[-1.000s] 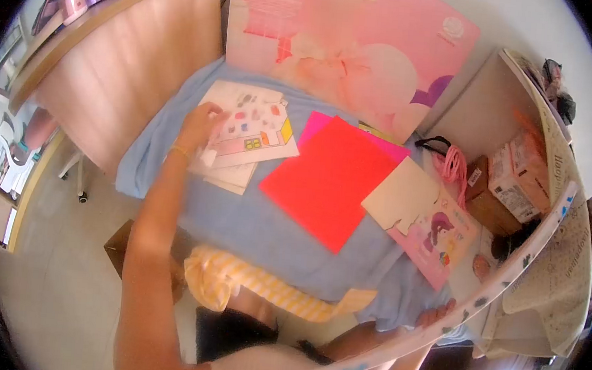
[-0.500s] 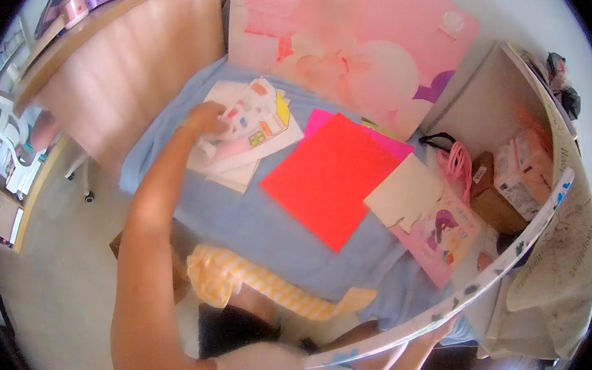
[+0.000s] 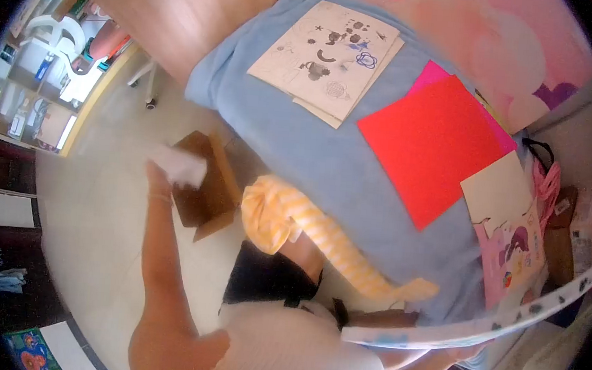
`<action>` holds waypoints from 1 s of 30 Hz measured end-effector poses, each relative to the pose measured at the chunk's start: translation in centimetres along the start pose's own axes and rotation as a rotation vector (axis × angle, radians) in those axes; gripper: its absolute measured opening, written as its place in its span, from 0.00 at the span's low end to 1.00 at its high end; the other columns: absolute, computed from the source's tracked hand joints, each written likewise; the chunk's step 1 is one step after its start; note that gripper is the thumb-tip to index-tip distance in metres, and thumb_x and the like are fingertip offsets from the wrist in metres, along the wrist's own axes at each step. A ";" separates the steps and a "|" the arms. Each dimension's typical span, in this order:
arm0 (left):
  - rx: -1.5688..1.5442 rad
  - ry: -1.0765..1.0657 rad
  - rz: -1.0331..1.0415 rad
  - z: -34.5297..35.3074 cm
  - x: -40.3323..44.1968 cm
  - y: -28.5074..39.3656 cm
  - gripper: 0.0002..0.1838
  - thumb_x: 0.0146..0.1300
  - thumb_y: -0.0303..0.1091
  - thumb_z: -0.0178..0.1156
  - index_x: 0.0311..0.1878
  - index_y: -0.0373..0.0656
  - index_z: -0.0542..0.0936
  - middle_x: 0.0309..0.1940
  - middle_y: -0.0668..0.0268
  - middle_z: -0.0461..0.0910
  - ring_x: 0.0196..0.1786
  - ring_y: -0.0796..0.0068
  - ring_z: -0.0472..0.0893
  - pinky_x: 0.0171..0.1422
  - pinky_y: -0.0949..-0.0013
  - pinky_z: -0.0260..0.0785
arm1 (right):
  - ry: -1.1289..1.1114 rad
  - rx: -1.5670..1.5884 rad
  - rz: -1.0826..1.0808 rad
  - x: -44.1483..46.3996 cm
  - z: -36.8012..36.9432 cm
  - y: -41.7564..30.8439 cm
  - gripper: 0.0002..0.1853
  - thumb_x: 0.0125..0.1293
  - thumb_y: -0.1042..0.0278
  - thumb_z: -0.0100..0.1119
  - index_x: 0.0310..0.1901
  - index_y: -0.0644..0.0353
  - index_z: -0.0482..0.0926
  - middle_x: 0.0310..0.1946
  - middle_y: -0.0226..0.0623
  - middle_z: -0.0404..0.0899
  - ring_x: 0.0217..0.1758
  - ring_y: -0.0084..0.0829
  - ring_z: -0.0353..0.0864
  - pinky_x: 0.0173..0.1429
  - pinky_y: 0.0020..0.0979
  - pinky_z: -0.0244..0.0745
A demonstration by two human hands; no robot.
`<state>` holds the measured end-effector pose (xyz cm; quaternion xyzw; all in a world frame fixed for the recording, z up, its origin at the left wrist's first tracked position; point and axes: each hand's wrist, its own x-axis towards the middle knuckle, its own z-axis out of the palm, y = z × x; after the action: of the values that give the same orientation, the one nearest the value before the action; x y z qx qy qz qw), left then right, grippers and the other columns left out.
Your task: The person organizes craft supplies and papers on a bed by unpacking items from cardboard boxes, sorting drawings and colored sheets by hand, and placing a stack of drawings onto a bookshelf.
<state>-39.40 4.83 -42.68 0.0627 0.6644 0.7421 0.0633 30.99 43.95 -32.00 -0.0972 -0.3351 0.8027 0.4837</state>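
Note:
My left hand point(image 3: 156, 174) is stretched out low on the left, closed on a blurred piece of white paper point(image 3: 185, 168) beside an open cardboard box point(image 3: 201, 195). At the lower right my right hand point(image 3: 465, 351) is around the lower edge of a long white board point(image 3: 486, 330) with dark spots, partly hidden by it. Drawn sheets point(image 3: 327, 59) lie on the blue cloth point(image 3: 312, 158), with red paper point(image 3: 431, 147) to their right.
A beige sheet point(image 3: 496, 190) and a pink picture sheet point(image 3: 513, 254) lie right of the red paper. Yellow striped cloth point(image 3: 326, 239) hangs along the near edge. Shelves point(image 3: 24, 104) stand far left, and a pink picture board point(image 3: 488, 43) is behind.
My left hand has moved from the drawn sheets down to the box, with white paper in it. The colourful drawing no longer shows on the stack. The view has swung left and down.

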 end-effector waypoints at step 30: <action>0.970 -0.749 0.153 35.5 10.3 13.3 0.32 0.49 0.46 0.62 0.51 0.30 0.70 0.46 0.50 0.75 0.46 0.60 0.76 0.52 0.65 0.67 | 0.168 -0.087 -0.204 -0.1 3.4 3.1 0.36 0.59 0.48 0.54 0.64 0.58 0.56 0.64 0.39 0.57 0.64 0.43 0.56 0.67 0.52 0.47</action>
<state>-43.33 39.96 -25.46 0.3881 0.8524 0.2854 0.2032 27.20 41.40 -31.40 -0.1506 -0.3362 0.7231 0.5843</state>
